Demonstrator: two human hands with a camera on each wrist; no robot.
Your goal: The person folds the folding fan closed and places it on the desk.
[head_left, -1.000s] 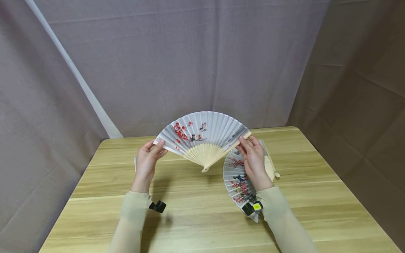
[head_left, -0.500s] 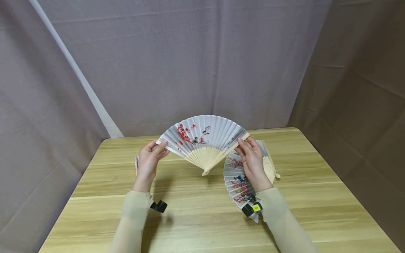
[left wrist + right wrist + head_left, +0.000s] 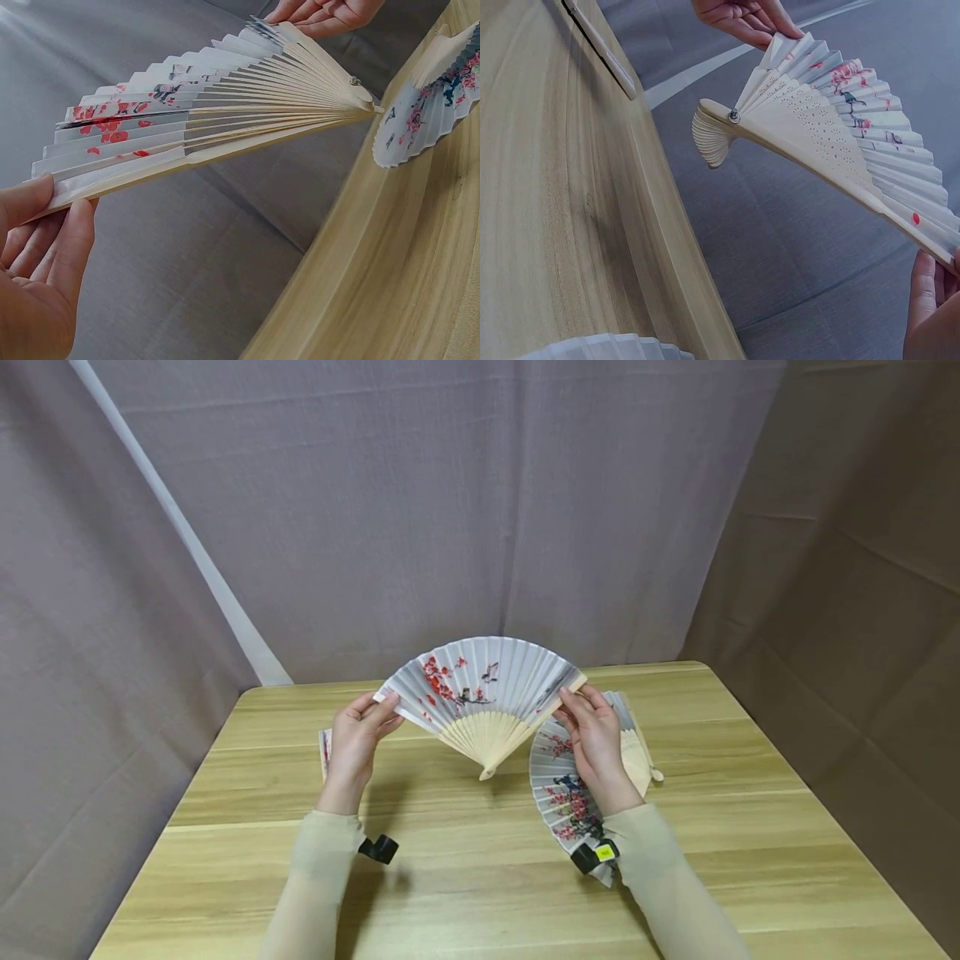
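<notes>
left hand (image 3: 354,742) and right hand (image 3: 596,739) pinch the spread fan (image 3: 483,692) (rivet (image 3: 734,115) shows only from the right wrist).

The fan (image 3: 480,693) is a folding one with a pleated white leaf painted with red blossoms and a small dark bird, set on pale bamboo ribs that meet at a rivet. It is spread wide and held upright in the air above the far middle of the tabletop (image 3: 465,877), rivet end pointing down, its outer ribs pinched at left and right.
</notes>
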